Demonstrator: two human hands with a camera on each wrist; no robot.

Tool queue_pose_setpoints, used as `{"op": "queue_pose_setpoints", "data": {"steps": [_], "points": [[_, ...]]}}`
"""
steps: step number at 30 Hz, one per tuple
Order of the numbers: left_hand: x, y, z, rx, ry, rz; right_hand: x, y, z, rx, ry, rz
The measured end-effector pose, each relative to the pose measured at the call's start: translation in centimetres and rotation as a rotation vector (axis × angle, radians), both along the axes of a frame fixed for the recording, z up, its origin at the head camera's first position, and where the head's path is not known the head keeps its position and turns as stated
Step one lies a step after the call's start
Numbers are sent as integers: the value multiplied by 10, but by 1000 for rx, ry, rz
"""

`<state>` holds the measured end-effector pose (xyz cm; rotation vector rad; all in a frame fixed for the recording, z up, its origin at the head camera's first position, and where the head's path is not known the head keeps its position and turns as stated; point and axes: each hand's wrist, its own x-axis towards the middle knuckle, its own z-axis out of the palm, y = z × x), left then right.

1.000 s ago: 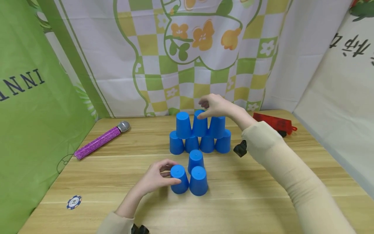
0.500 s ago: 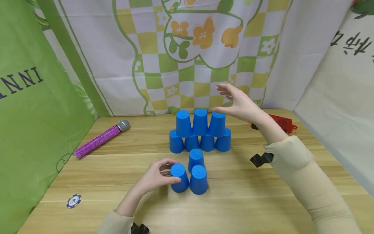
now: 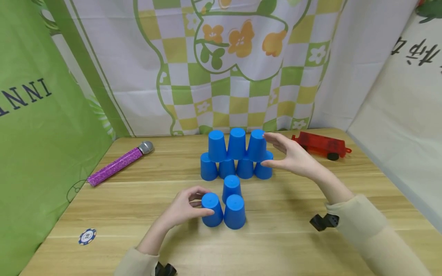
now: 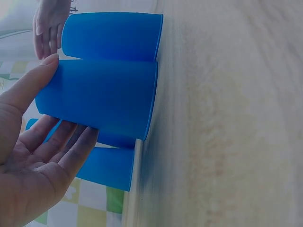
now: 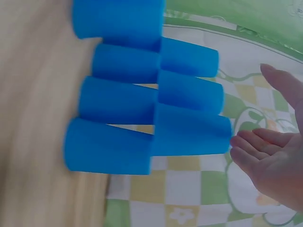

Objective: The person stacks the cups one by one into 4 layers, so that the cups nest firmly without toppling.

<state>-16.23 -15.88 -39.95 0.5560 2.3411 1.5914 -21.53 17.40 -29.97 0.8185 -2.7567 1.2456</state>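
In the head view my left hand [image 3: 181, 209] holds an upside-down blue cup [image 3: 211, 211] at the front left, thumb on its near side and fingers on its far side. Next to it stands another blue cup [image 3: 235, 212], and a third cup [image 3: 231, 188] is just behind. Further back, an upper row of three cups [image 3: 236, 145] rests on a lower row of several cups [image 3: 208, 166]. My right hand [image 3: 293, 157] is empty, fingers extended, at the right end of those rows. Whether its fingertips touch the upper right cup [image 5: 194, 130] I cannot tell.
A purple glittery microphone [image 3: 121, 165] lies at the table's left. Nearer the front left is a poker chip [image 3: 87, 237]. A red toy wagon [image 3: 322, 145] stands at the back right. Patterned cloth [image 3: 221, 92] hangs behind the wooden table [image 3: 276, 245].
My right hand has moved away from above the upper cups, to the right and then lower, beside the stack. The left hand and the cups stay where they were.
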Motion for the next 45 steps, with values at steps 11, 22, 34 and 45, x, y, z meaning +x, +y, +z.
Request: {"op": "queue_pose_setpoints", "data": {"steps": [11, 22, 34, 45], "points": [[0, 0, -1, 7, -12, 1, 21, 1, -36, -1, -73, 186], [0, 0, 1, 7, -10, 0, 34, -24, -71, -23, -118, 315], [0, 0, 1, 16, -12, 0, 49, -52, -88, -77, -98, 213], [1, 0, 0, 12, -21, 7, 53, -64, -97, -121, -106, 198]]}}
